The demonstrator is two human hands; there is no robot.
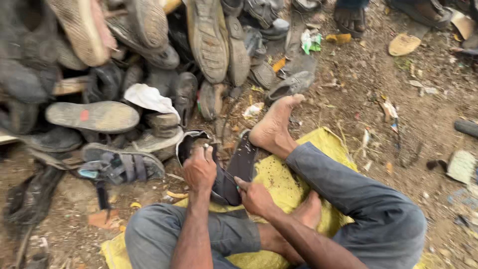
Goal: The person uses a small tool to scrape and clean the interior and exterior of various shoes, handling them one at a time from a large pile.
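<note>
I sit on a yellow sack (279,182) on the dirt, my grey-trousered legs crossed and my feet bare. My left hand (199,169) grips the upper edge of a dark worn shoe (219,187) that rests between my knees. My right hand (254,197) pinches a thin dark tool against the shoe's side. A separate dark sole (242,162) lies just beyond the shoe, next to my bare right foot (274,127). The tool's tip is hidden against the shoe.
A big heap of old shoes and soles (149,60) fills the left and top. A strapped sandal (119,167) lies near my left knee. Another person's sandalled foot (350,17) stands at the top. Scraps and litter cover the dirt on the right.
</note>
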